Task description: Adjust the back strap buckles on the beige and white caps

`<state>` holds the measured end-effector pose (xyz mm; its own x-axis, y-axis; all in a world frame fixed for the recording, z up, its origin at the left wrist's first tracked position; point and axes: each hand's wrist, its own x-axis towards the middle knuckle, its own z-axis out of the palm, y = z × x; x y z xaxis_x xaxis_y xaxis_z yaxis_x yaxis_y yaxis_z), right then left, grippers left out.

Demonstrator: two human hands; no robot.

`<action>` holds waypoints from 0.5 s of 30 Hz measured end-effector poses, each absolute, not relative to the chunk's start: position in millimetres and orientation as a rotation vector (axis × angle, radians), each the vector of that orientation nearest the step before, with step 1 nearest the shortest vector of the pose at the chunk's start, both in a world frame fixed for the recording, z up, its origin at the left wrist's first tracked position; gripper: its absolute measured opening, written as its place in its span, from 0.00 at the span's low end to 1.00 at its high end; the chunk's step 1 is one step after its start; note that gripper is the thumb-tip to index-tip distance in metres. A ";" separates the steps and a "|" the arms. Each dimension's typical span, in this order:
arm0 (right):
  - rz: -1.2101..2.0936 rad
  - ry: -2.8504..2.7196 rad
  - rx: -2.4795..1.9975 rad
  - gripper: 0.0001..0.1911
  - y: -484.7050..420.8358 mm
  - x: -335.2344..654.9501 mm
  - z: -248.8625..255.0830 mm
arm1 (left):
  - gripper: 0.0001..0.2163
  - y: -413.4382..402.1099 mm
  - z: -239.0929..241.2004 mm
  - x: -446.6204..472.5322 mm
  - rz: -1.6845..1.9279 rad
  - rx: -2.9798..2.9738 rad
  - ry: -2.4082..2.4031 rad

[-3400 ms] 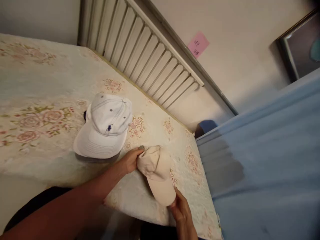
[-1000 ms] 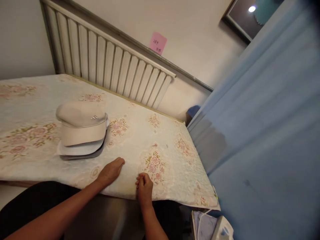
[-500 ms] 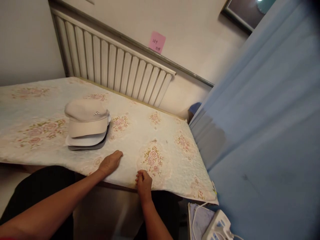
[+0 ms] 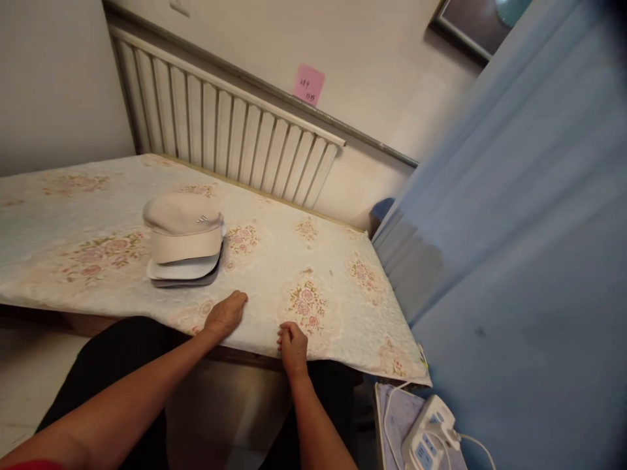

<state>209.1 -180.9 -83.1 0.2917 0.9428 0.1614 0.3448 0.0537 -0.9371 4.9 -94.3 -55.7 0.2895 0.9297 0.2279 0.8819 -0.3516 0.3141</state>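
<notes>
On flowered tablecloth (image 4: 59,261), cap stack (image 4: 183,261) left of centre: beige cap (image 4: 182,225) on top, white and dark brims under it, brims facing near table edge. Small three-stripe mark on beige front; no lettering legible. Left hand (image 4: 226,314) flat, palm down, empty; cap stack lies up-left of it, near, not touching. Right hand (image 4: 292,344) curled closed at cloth edge, farther off, nothing seen in it. Pink note (image 4: 309,85) on wall: scribble unreadable. Power strip (image 4: 428,440) lower right.
</notes>
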 end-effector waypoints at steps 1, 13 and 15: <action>0.701 -1.249 -1.499 0.11 -181.2 209.0 -83.7 | 0.11 -95.6 -56.2 4.2 0.570 2.416 1.713; 0.674 -1.248 -1.518 0.11 -178.6 203.4 -70.2 | 0.11 -106.6 -64.7 -8.6 0.863 2.263 1.547; 0.703 -1.237 -1.517 0.11 -175.2 202.6 -65.2 | 0.11 -100.9 -61.8 -8.9 0.920 2.122 1.528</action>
